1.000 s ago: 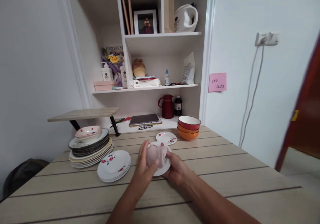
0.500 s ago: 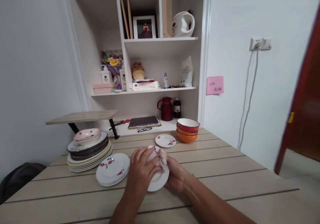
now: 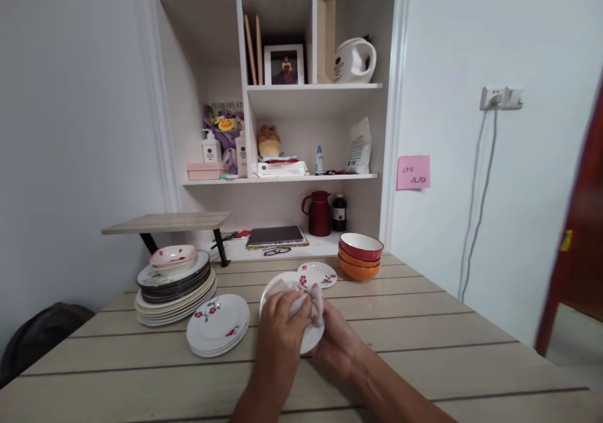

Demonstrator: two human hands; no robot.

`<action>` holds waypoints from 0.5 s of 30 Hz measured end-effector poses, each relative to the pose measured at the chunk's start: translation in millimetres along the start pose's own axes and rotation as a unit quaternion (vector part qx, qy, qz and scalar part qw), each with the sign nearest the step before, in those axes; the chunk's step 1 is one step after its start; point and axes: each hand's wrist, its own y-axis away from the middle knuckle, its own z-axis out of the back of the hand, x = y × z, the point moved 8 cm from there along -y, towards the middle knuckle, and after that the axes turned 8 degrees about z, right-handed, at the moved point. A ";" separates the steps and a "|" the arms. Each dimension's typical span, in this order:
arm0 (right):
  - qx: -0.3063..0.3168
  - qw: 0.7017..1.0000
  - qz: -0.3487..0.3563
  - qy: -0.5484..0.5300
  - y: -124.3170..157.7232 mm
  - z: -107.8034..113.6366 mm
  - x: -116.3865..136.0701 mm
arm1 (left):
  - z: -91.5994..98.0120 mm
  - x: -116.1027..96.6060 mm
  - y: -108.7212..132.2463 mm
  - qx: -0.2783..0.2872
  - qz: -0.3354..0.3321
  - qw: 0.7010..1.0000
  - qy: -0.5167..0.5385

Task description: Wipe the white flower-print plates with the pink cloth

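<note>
My right hand (image 3: 336, 338) grips a white plate (image 3: 311, 340) at its right edge, the fingers hidden beneath it. Over the plate's face, my left hand (image 3: 282, 322) is closed on a pale pinkish cloth (image 3: 316, 303) and presses it against the surface. A red flower shows near the plate's far rim. Just behind it lies a small flowered plate (image 3: 325, 273) on the table. Left of my hands sits a short stack of white flowered plates (image 3: 219, 322).
At the table's left stands a tall stack of plates (image 3: 174, 291) topped by a pink-rimmed bowl (image 3: 173, 255), near a raised wooden stand (image 3: 164, 222). Stacked red and orange bowls (image 3: 360, 258) stand back right. A red jug (image 3: 320, 214) and a dark laptop (image 3: 276, 235) are behind.
My left hand has moved the cloth across the plate, and the plate's left and far rim shows more now. The camera view has shifted slightly, so the surroundings sit lower and further right.
</note>
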 end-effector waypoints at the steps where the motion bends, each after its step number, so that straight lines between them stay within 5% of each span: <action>1: 0.000 1.000 0.004 0.003 0.6 -1.0 -2.8 | -0.7 3.8 -0.7 -0.002 0.002 1.000 -0.002; 7: -0.033 0.999 0.024 0.035 5.8 -5.6 -4.8 | 2.9 41.5 -2.2 -0.024 0.098 0.989 -0.110; 15: 0.020 0.996 0.035 0.080 5.6 -8.0 12.4 | 5.9 -14.7 5.3 -0.010 -0.008 1.000 -0.006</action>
